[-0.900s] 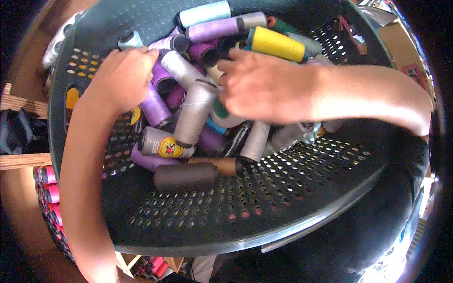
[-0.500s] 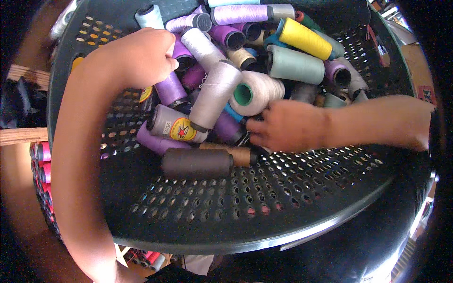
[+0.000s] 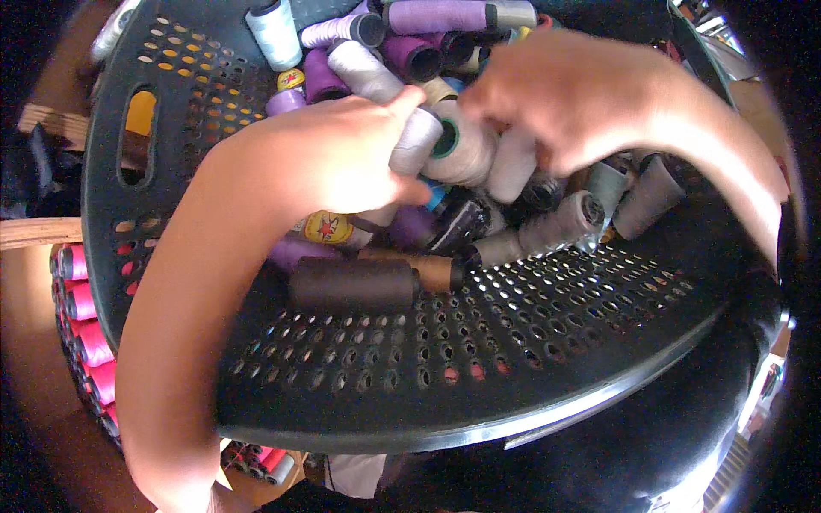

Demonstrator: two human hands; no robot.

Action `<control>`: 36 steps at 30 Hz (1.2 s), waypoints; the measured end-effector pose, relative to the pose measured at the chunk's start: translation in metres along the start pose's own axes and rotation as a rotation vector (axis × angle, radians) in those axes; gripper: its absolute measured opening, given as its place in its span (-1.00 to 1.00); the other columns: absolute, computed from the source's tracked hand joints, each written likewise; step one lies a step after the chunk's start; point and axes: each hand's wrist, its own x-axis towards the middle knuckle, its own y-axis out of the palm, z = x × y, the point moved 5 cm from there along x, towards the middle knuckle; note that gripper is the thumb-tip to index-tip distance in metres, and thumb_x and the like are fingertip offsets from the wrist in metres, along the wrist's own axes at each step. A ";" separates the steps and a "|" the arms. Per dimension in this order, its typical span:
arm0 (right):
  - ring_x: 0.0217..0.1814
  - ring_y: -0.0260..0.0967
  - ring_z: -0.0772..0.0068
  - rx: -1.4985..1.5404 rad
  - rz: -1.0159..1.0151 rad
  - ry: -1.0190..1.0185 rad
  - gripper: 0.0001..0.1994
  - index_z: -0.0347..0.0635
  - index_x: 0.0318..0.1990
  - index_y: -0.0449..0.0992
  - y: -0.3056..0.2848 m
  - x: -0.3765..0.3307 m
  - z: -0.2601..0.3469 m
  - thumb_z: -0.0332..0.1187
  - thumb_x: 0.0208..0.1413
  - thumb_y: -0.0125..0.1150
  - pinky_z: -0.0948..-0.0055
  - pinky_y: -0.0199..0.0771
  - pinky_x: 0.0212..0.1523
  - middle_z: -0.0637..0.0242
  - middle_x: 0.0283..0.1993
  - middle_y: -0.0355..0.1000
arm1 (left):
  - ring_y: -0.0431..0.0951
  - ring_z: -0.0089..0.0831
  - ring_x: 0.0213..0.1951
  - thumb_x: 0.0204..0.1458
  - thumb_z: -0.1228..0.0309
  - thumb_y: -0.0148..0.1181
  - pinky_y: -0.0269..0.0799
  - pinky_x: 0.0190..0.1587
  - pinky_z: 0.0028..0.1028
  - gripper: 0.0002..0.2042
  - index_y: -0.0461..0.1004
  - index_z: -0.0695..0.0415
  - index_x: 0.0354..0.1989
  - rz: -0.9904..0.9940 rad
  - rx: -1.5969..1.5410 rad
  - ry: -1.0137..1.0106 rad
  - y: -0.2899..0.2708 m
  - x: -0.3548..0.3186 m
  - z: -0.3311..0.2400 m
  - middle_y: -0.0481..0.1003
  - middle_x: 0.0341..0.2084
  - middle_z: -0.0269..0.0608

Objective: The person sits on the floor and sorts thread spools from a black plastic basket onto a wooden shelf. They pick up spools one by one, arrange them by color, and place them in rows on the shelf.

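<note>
Cones of thread lie heaped in a black perforated basket (image 3: 171,402). My left hand (image 3: 351,154) reaches in from the left and is closed around a light grey thread cone (image 3: 416,141), thumb below and index finger above. My right hand (image 3: 556,98), blurred, is curled over the upper end of a pale grey thread cone (image 3: 513,167); its fingertips are partly hidden. Between the hands lies a cream thread cone (image 3: 466,154) with a green core. Closer to me are a dark brown cone (image 3: 351,285) and a light brown cone (image 3: 434,272).
Purple cones (image 3: 436,15) and a pale blue cone (image 3: 274,34) lie toward the far side. Grey cones (image 3: 560,221) sit near the right wall. A handle slot (image 3: 137,137) pierces the left wall. Outside, pink thread cones (image 3: 92,342) are stacked at the left.
My left hand has moved right and nearer, onto the light grey cone. My right hand has moved up and away, covering where the yellow and pale green cones lay. Grey cones near the right wall are uncovered.
</note>
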 end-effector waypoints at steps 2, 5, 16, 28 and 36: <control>-0.15 0.55 -0.10 0.033 0.143 0.033 -0.57 -0.26 -0.08 0.50 -0.009 0.013 -0.018 -0.45 -0.22 0.36 0.03 0.55 -0.07 0.02 -0.25 0.53 | 0.60 0.11 -0.01 -0.19 0.09 0.57 0.49 0.07 -0.18 -0.11 0.21 0.38 0.21 0.292 0.029 -0.097 -0.007 0.006 0.021 0.56 -0.11 0.35; -0.08 0.53 -0.08 -0.254 -0.097 0.029 -0.55 -0.32 0.03 0.47 -0.022 0.003 -0.005 -0.44 -0.09 0.34 0.11 0.55 0.00 -0.01 -0.12 0.52 | 0.62 0.02 -0.07 -0.34 0.04 0.65 0.50 0.03 -0.24 -0.04 0.26 0.44 0.13 0.526 0.174 -0.295 -0.034 -0.023 0.037 0.58 -0.17 0.29; -0.09 0.49 -0.04 0.127 0.005 -0.155 -0.67 -0.36 -0.14 0.48 0.043 0.005 0.054 -0.23 0.18 0.32 0.02 0.53 0.00 0.02 -0.08 0.48 | 0.56 -0.32 -0.21 -0.50 0.14 0.70 0.49 -0.16 -0.35 -0.34 0.47 0.23 -0.24 0.749 0.260 -0.355 -0.031 -0.017 0.050 0.57 -0.25 -0.12; 0.08 0.42 -0.18 0.295 -0.258 -0.289 -0.39 -0.23 0.23 0.45 0.103 0.014 0.061 0.11 0.25 0.19 0.01 0.54 0.06 -0.09 0.10 0.30 | 0.57 -0.33 0.06 0.07 0.40 0.38 0.47 0.16 -0.33 -0.42 0.37 0.22 0.29 -0.318 -0.460 -0.138 -0.163 -0.129 -0.021 0.54 0.05 -0.04; 0.22 0.27 0.02 0.363 -0.226 -0.238 -0.45 -0.23 0.22 0.48 0.127 0.045 0.037 -0.10 0.16 0.31 0.18 0.24 0.32 0.07 0.09 0.28 | 0.50 -0.45 0.05 0.26 0.35 0.22 0.41 0.15 -0.39 -0.56 0.39 0.23 0.27 -1.712 -0.329 -0.553 0.002 -0.325 -0.057 0.53 0.02 -0.22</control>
